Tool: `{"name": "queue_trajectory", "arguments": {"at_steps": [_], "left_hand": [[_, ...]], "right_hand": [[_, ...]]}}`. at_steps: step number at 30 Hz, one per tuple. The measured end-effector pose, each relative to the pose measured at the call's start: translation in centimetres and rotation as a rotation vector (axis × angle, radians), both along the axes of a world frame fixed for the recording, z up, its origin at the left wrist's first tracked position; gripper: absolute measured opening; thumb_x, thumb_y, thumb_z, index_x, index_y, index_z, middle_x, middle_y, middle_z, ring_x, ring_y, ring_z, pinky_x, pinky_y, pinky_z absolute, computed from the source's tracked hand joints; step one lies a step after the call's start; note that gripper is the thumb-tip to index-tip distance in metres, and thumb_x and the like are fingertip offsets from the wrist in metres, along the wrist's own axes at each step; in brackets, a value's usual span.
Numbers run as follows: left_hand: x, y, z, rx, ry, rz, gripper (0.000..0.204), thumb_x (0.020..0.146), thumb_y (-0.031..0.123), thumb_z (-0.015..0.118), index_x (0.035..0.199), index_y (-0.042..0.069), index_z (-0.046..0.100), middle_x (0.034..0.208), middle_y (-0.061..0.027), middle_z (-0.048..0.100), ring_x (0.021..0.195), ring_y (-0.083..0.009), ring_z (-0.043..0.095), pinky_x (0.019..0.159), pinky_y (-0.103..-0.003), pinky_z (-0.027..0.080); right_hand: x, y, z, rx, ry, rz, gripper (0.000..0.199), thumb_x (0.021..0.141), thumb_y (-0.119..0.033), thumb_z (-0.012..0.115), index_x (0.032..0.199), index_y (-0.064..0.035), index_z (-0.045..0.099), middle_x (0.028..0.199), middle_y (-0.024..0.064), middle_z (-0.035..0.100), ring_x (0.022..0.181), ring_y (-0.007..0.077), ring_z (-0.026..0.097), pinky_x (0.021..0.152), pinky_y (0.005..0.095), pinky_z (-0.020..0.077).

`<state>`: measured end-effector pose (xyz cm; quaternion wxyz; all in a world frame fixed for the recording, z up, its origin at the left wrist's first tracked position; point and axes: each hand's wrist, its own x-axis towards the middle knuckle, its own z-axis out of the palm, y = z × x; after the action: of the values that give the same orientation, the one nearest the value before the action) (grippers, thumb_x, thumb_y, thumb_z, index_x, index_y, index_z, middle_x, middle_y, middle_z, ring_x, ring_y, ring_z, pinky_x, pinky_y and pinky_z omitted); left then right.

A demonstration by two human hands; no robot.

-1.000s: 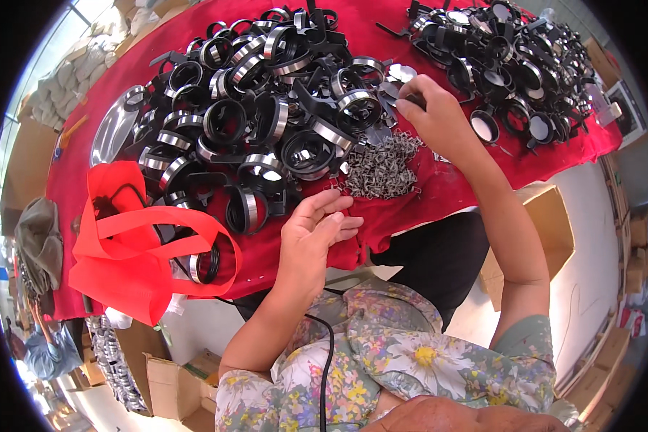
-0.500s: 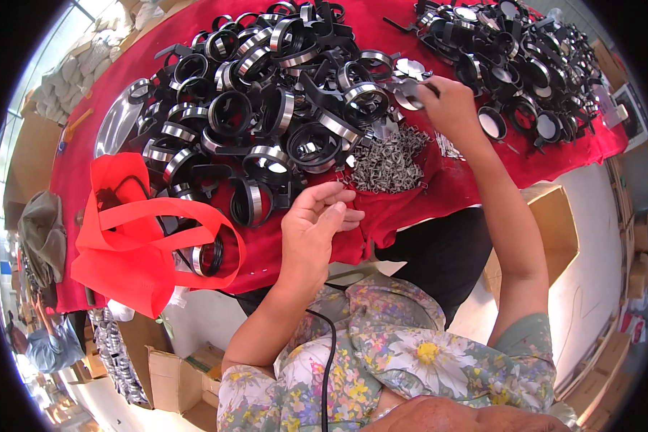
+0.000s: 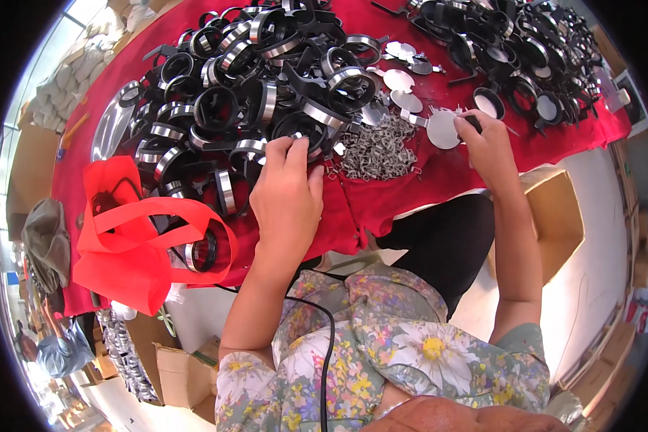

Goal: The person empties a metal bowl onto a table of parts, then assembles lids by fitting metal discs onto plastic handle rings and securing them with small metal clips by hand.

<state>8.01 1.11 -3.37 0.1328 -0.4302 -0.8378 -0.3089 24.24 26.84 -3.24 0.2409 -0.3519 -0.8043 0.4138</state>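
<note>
My right hand (image 3: 491,147) is closed at the edge of a round silver metal disc (image 3: 443,130), pinching it between thumb and fingers above the red cloth. A small dark bit shows at those fingertips; I cannot make out what it is. My left hand (image 3: 288,198) reaches to the near edge of a heap of black rings with silver bands (image 3: 216,108). Its fingers are stretched forward with the thumb apart, and the fingertips meet a black ring (image 3: 295,129). Between the hands lies a pile of small metal clips (image 3: 378,151). More silver discs (image 3: 398,81) lie just beyond it.
A red fabric bag (image 3: 126,248) with its strap lies at the table's left front. Another heap of black rings (image 3: 533,65) covers the far right. Red cloth (image 3: 324,234) hangs over the front edge. An open cardboard box (image 3: 554,223) stands below at the right.
My right hand has come nearer and to the right from the loose discs, with a disc now in its fingers. My left hand has moved forward and left to the ring heap.
</note>
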Motion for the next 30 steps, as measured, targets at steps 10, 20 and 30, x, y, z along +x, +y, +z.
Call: {"name": "queue_trajectory", "arguments": {"at_steps": [10,20,30], "left_hand": [[0.2,-1.4,2.9,0.372,-0.05,-0.095,0.029,0.077,-0.006,0.072,0.104,0.002,0.064,0.088,-0.0067,0.057,0.064,-0.0143,0.057,0.055,-0.028,0.046],[1.8,-2.8,2.6,1.051,-1.008,-0.31,0.024,0.099,0.012,0.058,0.117,-0.005,0.055,0.099,-0.0073,0.06,0.057,-0.0109,0.056,0.045,-0.024,0.045],[1.7,-3.8,2.2,1.017,-1.417,-0.629,0.038,0.103,0.025,0.052,0.127,-0.004,0.047,0.098,-0.0056,0.054,0.054,-0.0071,0.049,0.04,-0.022,0.04]], "right_hand": [[2.7,0.7,-2.4,0.4,-0.087,0.008,0.026,0.091,-0.015,0.062,0.109,0.0031,0.064,0.08,0.0112,0.064,0.071,0.0169,0.061,0.066,0.0322,0.0495],[0.0,-6.4,1.3,0.441,0.268,0.29,0.033,0.084,-0.003,0.069,0.116,-0.003,0.064,0.106,0.0146,0.065,0.09,0.0275,0.065,0.076,0.0343,0.0514],[-2.7,-10.2,2.8,0.462,0.487,0.472,0.054,0.071,0.002,0.077,0.122,-0.0059,0.062,0.121,0.0165,0.061,0.103,0.0342,0.064,0.083,0.0381,0.055]]}}
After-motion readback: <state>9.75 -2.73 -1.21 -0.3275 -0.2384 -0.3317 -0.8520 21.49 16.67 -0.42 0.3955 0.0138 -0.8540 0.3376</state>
